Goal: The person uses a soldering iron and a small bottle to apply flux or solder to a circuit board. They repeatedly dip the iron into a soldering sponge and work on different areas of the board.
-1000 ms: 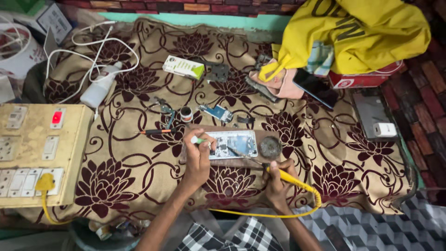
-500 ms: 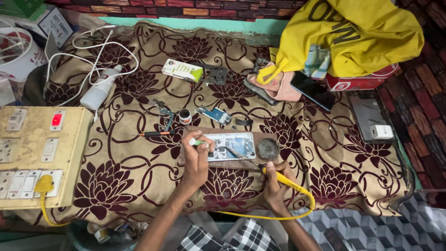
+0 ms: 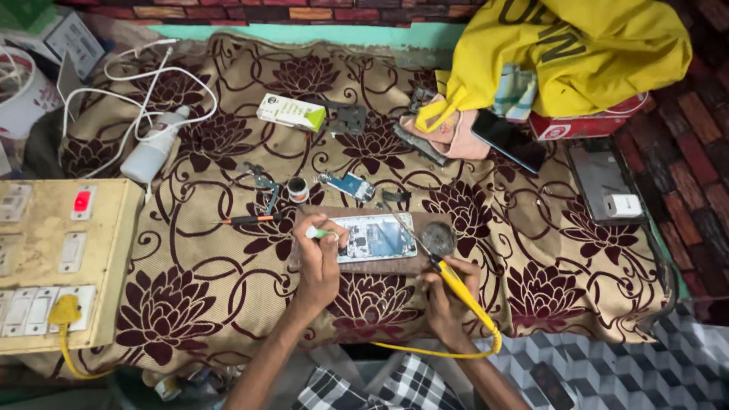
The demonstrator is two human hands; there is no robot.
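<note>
So the opened phone [image 3: 373, 238] lies back-up on a brown board [image 3: 357, 262], around the middle of the bench toward the near edge, insides showing. Left hand [image 3: 323, 262] rests on the phone's left end, fingers curled shut around a small green-tipped tool [image 3: 319, 233] that looks like tweezers or a pick, can't tell which. Right hand [image 3: 448, 292] sits just off the board's right end, fist closed on a yellow soldering iron [image 3: 456, 285], its thin tip slanting up-left over the phone's upper right part. Whether the tip actually touches the circuit board is too small to see.

Looks to me like the soldering step itself: one hand steadying, the other bringing heat in. Next move probably needs a very steady tip on one small joint, and the yellow cord [image 3: 456, 345] looping off the near edge shouldn't snag.

Round tin [image 3: 438, 238] sits just right of the phone. Behind it are a small blue part [image 3: 345, 186], a screwdriver [image 3: 254, 219] and a white box [image 3: 291, 112]. Switchboard [image 3: 53, 266] is at the left edge, yellow bag [image 3: 577, 45] at the far right corner.
</note>
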